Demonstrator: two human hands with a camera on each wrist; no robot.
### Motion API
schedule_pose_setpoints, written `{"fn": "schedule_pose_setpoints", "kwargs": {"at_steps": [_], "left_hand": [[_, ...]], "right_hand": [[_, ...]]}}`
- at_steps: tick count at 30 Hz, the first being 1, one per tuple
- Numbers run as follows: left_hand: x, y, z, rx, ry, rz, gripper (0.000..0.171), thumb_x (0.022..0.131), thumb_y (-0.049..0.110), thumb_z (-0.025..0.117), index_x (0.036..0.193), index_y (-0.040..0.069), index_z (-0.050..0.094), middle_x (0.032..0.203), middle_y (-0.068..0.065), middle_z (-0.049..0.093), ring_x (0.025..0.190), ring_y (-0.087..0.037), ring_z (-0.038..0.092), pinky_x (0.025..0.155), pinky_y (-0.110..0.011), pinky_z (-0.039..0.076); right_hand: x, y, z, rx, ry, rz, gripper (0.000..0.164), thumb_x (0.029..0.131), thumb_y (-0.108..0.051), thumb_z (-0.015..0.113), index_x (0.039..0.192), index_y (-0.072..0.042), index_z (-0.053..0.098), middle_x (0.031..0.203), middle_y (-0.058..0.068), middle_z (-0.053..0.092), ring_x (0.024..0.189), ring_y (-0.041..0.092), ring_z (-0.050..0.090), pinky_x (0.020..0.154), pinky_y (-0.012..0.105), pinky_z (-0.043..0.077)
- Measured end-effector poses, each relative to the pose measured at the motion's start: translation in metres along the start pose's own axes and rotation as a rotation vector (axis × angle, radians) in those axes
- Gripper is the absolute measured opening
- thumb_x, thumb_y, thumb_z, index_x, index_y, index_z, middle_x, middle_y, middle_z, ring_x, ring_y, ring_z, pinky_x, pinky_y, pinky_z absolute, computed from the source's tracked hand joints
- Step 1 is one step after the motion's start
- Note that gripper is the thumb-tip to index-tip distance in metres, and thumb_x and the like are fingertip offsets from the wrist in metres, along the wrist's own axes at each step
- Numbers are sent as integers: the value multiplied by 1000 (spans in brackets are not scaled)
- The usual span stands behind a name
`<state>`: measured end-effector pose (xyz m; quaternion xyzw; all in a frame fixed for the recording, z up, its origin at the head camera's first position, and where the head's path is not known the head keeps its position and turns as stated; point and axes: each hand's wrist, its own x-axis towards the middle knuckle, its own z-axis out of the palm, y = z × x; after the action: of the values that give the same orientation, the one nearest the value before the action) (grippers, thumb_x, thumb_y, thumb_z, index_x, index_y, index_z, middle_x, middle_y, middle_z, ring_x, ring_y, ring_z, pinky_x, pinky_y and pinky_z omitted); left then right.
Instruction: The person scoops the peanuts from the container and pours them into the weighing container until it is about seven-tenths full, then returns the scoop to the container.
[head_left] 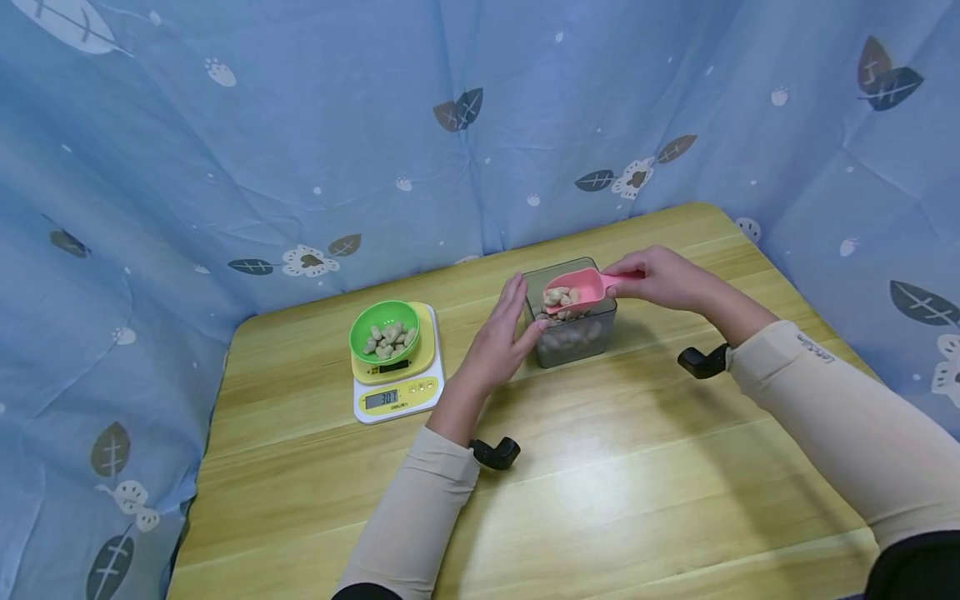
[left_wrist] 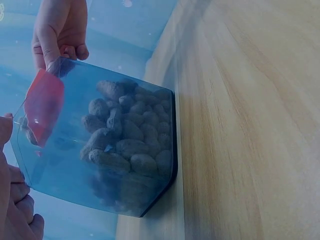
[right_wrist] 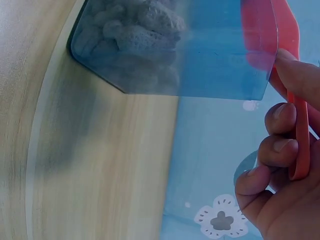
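A pink scoop [head_left: 588, 287] with several peanuts in their shells in its bowl is tilted at the top of a clear grey container [head_left: 573, 346]. My right hand [head_left: 660, 279] grips the scoop's handle at the container's right rim. More peanuts [left_wrist: 130, 135] fill the lower part of the container, seen through its wall in the left wrist view. My left hand [head_left: 498, 333] rests against the container's left side, fingers extended and thumb near the front rim. Off to the left, a green bowl [head_left: 363, 321] of peanuts stands on a white and yellow kitchen scale [head_left: 401, 404].
The scale's display [head_left: 381, 399] appears to read 307. All of this stands on a wooden table [head_left: 600, 492]. A blue patterned curtain [head_left: 375, 167] hangs behind the table and along both sides. Black wrist mounts [head_left: 495, 454] stick out from both sleeves.
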<state>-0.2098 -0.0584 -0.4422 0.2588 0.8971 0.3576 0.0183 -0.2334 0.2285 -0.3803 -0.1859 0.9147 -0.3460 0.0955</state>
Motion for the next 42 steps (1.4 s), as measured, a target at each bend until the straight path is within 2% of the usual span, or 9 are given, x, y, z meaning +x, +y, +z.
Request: {"fn": "schedule_pose_setpoints", "kwargs": {"at_steps": [13,22,30,35,42], "left_hand": [[-2,0,-3,-4,10,5,78,101,59,36,160,14,11,165,13,-4,152,-8,1,123,-39,17],[-2,2,-5,-15,14,-6,72,103,49,40,159,13,12,165,14,-4,152,-8,0,123,-40,17],[-7,-2,-20,-5,29,-46,75,101,60,34,160,23,6,164,16,-6,152,-8,0,123,-41,16],[-11,-5,-29,-19,54,-64,72,103,50,41,160,22,7,165,14,-4,152,-10,2,123,-42,16],[-17,-13,-40,-12,68,-81,75,101,59,35,160,22,7,165,14,-4,152,-10,1,124,-43,16]], "right_hand": [[0,-4,-1,35,-8,48,36,96,-24,65,127,-6,67,126,16,67,109,28,63,89,47,52],[1,-9,-4,52,2,52,38,96,-28,65,127,-5,67,126,16,67,106,26,63,85,42,52],[8,-24,-10,43,3,68,42,95,-33,65,129,-8,66,127,14,66,90,23,55,74,36,44],[12,-32,-12,34,-5,74,45,95,-38,64,131,-10,65,127,13,66,85,22,52,73,37,42],[21,-42,-7,37,6,33,39,95,-35,66,126,-11,69,110,11,71,62,19,34,59,33,34]]}}
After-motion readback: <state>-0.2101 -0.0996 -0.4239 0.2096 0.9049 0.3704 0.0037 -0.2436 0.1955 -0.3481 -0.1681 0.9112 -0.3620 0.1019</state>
